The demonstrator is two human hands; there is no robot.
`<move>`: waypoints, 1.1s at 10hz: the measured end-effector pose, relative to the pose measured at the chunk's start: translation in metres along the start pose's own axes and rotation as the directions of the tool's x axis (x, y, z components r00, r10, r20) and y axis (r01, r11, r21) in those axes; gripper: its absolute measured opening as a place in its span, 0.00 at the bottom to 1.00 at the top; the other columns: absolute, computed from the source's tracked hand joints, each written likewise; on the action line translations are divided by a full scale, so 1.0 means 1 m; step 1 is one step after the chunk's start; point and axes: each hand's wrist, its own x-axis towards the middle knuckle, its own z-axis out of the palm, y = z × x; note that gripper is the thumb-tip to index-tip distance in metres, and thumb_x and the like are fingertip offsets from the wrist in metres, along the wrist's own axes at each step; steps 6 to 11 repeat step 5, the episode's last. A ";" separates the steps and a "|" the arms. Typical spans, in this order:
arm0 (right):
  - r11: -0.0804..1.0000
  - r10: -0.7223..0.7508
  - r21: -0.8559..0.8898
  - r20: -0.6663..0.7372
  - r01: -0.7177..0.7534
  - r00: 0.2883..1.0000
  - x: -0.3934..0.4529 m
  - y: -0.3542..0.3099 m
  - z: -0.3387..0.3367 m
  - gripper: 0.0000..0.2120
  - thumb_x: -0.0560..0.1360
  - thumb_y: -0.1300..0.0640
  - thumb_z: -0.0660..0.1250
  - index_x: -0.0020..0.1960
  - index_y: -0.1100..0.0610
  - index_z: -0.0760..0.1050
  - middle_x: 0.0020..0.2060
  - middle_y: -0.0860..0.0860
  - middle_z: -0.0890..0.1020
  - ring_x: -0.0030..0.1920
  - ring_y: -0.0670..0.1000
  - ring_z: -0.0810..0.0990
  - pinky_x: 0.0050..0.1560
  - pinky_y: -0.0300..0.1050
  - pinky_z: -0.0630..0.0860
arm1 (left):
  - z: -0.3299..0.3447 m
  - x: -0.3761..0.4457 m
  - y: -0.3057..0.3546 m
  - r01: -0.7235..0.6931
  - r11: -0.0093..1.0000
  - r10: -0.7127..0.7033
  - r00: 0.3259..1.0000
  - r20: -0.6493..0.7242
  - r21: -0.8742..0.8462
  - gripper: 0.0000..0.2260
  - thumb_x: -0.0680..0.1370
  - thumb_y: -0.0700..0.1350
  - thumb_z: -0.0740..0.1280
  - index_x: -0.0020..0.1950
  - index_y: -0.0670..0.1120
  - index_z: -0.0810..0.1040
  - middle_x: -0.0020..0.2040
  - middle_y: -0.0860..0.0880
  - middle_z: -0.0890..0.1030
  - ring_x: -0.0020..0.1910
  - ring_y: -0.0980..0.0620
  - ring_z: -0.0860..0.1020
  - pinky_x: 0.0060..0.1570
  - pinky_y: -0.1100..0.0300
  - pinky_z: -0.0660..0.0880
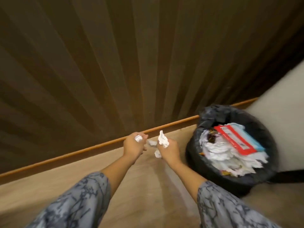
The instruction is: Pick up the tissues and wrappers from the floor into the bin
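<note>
Running along the base of a dark brown ribbed wall, a wooden skirting board meets a light wood-look floor; a pale wall or panel stands right of the bin. Bin is round, lined with a black bag, sitting on the floor against the skirting. Inside it: a heap of white tissues, a red-bordered flat packet over something light blue, brown scraps. Printing on the packet too blurred to read. Left of the bin, left hand is closed around a small balled tissue; right hand clutches a larger crumpled tissue. Two more tissue bits show between and below the hands; whether held or lying on the floor, can't tell. Grey patterned sleeves on both arms.
</note>
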 end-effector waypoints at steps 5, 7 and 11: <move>0.483 0.602 0.688 0.189 -0.542 0.776 -0.059 -0.009 -0.278 0.44 0.62 0.34 0.74 0.72 0.47 0.64 0.66 0.52 0.75 0.59 0.58 0.78 0.59 0.56 0.74 | 0.166 -0.117 0.186 0.451 0.863 -0.319 0.836 0.446 -0.227 0.44 0.57 0.27 0.57 0.74 0.45 0.58 0.70 0.39 0.67 0.59 0.42 0.71 0.49 0.52 0.74; 0.483 0.602 0.688 0.189 -0.542 0.776 -0.059 -0.009 -0.278 0.44 0.62 0.34 0.74 0.72 0.47 0.64 0.66 0.52 0.75 0.59 0.58 0.78 0.59 0.56 0.74 | 0.166 -0.117 0.186 0.451 0.863 -0.319 0.836 0.446 -0.227 0.44 0.57 0.27 0.57 0.74 0.45 0.58 0.70 0.39 0.67 0.59 0.42 0.71 0.49 0.52 0.74; 0.483 0.602 0.688 0.189 -0.542 0.776 -0.059 -0.009 -0.278 0.44 0.62 0.34 0.74 0.72 0.47 0.64 0.66 0.52 0.75 0.59 0.58 0.78 0.59 0.56 0.74 | 0.166 -0.117 0.186 0.451 0.863 -0.319 0.836 0.446 -0.227 0.44 0.57 0.27 0.57 0.74 0.45 0.58 0.70 0.39 0.67 0.59 0.42 0.71 0.49 0.52 0.74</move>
